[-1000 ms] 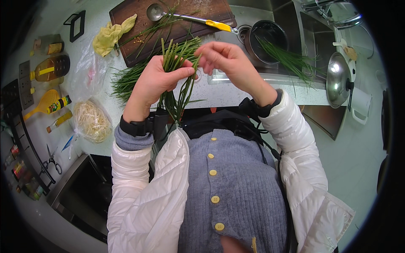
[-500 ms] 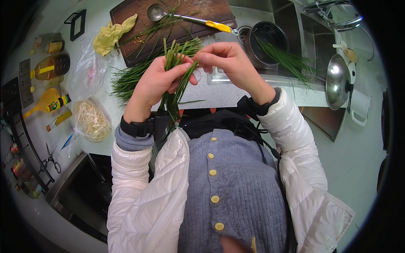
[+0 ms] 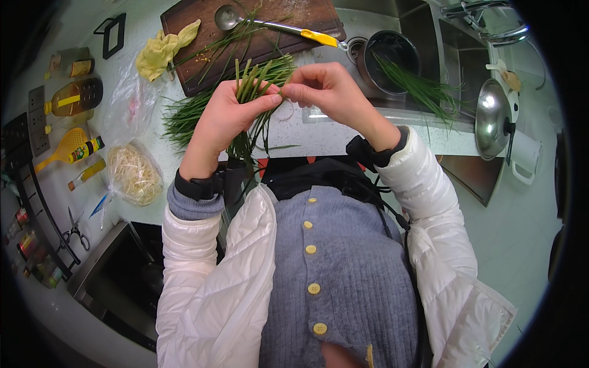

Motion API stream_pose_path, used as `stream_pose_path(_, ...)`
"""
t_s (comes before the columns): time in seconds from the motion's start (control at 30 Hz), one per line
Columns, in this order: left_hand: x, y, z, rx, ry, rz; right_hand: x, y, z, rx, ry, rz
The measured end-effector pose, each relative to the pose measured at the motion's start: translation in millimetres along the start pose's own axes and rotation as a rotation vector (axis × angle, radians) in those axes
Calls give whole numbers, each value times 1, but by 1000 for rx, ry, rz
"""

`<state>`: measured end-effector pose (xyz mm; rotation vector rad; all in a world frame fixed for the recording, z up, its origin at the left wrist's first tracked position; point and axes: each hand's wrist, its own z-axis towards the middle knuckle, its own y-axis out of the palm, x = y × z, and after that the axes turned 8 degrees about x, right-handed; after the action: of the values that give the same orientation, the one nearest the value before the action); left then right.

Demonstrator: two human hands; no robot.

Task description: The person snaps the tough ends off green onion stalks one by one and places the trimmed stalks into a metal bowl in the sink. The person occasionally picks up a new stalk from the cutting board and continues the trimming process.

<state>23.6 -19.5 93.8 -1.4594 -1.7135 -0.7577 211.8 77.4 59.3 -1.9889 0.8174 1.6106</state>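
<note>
My left hand (image 3: pixel 228 113) is closed round a bunch of green chives (image 3: pixel 250 84). The cut stem ends stick up above its fingers, and the leaves hang down below the palm toward my waist. Close against it, my right hand (image 3: pixel 322 89) pinches with thumb and forefinger at the edge of this bunch, near the left thumb tip. What exactly lies in that pinch is too small to make out. Behind the left hand, a larger pile of chives (image 3: pixel 189 118) rests on the counter, partly hidden by the hand.
A dark wooden cutting board (image 3: pixel 288 49) bears a ladle (image 3: pixel 279 27) with a yellow handle and loose chives. More chives (image 3: pixel 423 89) hang over a black pot (image 3: pixel 389 61) in the sink. A yellow cloth (image 3: pixel 164 52), bagged noodles (image 3: pixel 134 175) and a pan lid (image 3: pixel 491 116) stand around.
My right hand has shifted slightly left, its fingers now meeting the left thumb tip. The left fingers have closed more tightly round the chives.
</note>
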Motion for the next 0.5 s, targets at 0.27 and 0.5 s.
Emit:
stream_pose_path(0.27,1,-32,-12,96,-42,-63,17,-14,25,326,-20,218)
stream_pose_path(0.5,3,-37,-20,30,-34,-105,12,21,36,153,-85,289)
